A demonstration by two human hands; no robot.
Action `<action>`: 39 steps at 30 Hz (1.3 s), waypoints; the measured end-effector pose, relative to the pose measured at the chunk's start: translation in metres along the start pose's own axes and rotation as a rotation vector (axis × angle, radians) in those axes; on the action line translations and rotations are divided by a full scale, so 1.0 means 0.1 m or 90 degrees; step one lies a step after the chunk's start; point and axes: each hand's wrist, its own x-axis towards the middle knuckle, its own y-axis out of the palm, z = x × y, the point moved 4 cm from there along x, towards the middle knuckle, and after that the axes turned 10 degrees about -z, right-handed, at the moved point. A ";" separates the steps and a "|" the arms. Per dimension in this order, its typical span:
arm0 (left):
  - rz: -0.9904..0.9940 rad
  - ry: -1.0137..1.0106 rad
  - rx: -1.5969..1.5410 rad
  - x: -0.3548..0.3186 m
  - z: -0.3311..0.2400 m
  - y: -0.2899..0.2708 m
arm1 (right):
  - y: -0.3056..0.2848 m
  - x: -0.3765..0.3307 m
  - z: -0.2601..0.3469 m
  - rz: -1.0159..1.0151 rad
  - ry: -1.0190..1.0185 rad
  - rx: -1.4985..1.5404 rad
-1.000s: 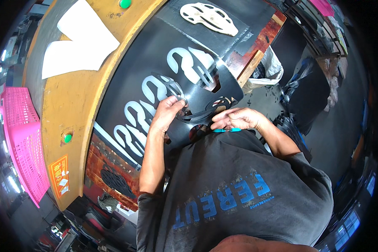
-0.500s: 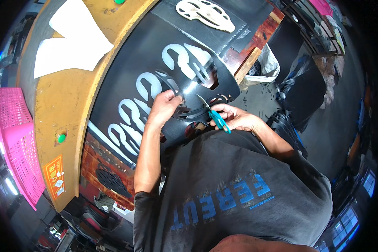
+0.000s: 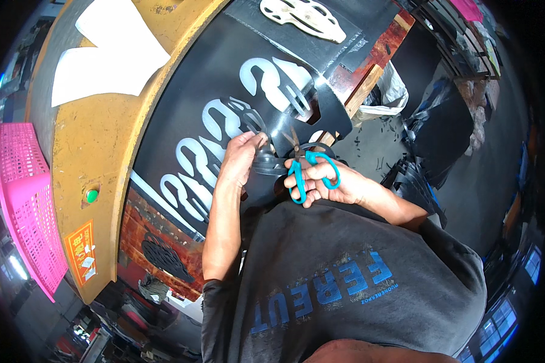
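Note:
A black sheet (image 3: 184, 103) with curved cut-out openings lies on the bench in front of me, pale surface showing through the gaps. My left hand (image 3: 242, 154) is closed in a pinch on a thin black cut piece (image 3: 266, 163) near the sheet's close edge. Just to its right, my right hand (image 3: 327, 183) has its fingers through the teal handles of a pair of scissors (image 3: 299, 175). The handles are spread, and the blades point away from me over the sheet's edge. Where the cut piece passes behind my fingers is hidden.
A cream slotted template (image 3: 303, 17) lies at the far end. To the left stand a yellow machine beam (image 3: 79, 151) with white paper (image 3: 103, 69) on it and a pink basket (image 3: 27, 193). A white sack (image 3: 393, 91) and black scraps (image 3: 409, 181) are at right.
The scissors have turned in my right hand and come left, their handles now wide apart. My left hand keeps its pinch close to the same spot. The whole view has shifted slightly.

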 end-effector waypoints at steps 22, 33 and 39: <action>-0.082 0.131 0.090 -0.19 0.07 0.05 | -0.15 0.39 -0.18 -0.083 0.052 -0.006; -0.100 0.067 0.087 -0.07 0.06 0.01 | -0.25 0.48 -0.14 -0.129 0.026 -0.037; -0.081 0.072 0.083 -0.01 0.08 -0.03 | -0.16 0.47 -0.18 -0.191 -0.051 -0.020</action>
